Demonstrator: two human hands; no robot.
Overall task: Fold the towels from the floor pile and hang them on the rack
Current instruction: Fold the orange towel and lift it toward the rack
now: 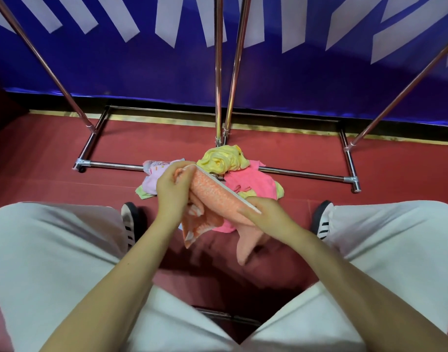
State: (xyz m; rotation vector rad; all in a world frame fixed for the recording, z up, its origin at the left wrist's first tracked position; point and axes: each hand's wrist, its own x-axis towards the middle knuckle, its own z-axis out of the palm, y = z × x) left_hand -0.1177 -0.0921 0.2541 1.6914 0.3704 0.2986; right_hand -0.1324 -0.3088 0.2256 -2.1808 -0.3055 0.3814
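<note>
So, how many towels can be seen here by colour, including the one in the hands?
Orange towel, held in both hands: 1
Yellow towel: 1
Bright pink towel: 1
Pale pink towel: 1
Light green cloth, only an edge shows: 1
Total: 5

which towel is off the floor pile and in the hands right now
The orange towel: the left hand and right hand hold it up by its edge. The yellow towel, pink towel and pale lilac towel lie on the floor.
</note>
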